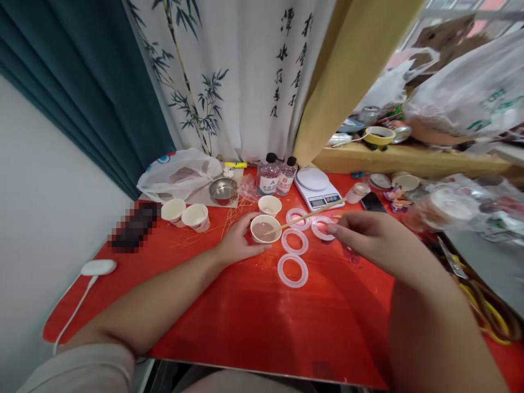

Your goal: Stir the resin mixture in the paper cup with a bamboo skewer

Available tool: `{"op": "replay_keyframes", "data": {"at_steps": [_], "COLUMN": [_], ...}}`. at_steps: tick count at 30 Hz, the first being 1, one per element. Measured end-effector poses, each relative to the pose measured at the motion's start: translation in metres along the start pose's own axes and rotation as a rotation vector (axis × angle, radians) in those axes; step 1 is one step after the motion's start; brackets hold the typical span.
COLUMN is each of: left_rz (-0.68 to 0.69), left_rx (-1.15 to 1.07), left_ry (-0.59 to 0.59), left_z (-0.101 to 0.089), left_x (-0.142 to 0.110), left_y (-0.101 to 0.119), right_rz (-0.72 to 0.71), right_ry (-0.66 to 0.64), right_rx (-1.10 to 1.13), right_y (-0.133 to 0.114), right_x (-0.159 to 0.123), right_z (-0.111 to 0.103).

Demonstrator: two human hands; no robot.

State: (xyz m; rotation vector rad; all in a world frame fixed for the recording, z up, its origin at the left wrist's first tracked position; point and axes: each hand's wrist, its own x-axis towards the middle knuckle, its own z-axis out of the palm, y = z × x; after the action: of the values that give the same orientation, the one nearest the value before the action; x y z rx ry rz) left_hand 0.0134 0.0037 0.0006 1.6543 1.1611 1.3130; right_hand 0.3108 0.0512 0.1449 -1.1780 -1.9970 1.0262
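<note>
My left hand (pixel 241 239) rests on the red table top (pixel 262 333), its fingers against a paper cup (pixel 265 228) of pinkish liquid. A thin wooden stick (pixel 305 216) leans from that cup up to the right. My right hand (pixel 368 240) hovers to the right, with its curled fingertips close to the stick's upper end. I cannot tell whether they grip it. Several translucent silicone ring moulds (pixel 292 271) lie flat between my hands, one almost under my right fingertips.
Behind stand a small paper cup (pixel 269 206), labelled bottles (pixel 268 176), a digital scale (pixel 317 188) and a steel bowl (pixel 223 191). Further left are two paper cups (pixel 184 213) and a plastic bag (pixel 178 174). Clutter and bags crowd the right side.
</note>
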Motion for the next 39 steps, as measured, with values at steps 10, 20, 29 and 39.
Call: {"op": "replay_keyframes", "data": {"at_steps": [10, 20, 29, 39], "left_rz": [-0.085, -0.084, -0.199, -0.202], "left_rx": [0.067, 0.146, 0.306, 0.389], "left_ry": [-0.116, -0.146, -0.323, -0.35], "left_z": [-0.002, -0.005, -0.02, -0.023], "left_x": [-0.001, 0.001, 0.017, 0.006], "left_y": [-0.007, -0.001, 0.053, 0.061], "right_rz": [-0.088, -0.04, -0.068, -0.104], "right_ry": [0.064, 0.1, 0.074, 0.027], "right_rx": [0.198, 0.123, 0.233, 0.205], "right_y": [-0.004, 0.0, 0.008, 0.004], "right_x": [0.005, 0.004, -0.008, -0.009], "right_z": [0.047, 0.046, 0.047, 0.056]}}
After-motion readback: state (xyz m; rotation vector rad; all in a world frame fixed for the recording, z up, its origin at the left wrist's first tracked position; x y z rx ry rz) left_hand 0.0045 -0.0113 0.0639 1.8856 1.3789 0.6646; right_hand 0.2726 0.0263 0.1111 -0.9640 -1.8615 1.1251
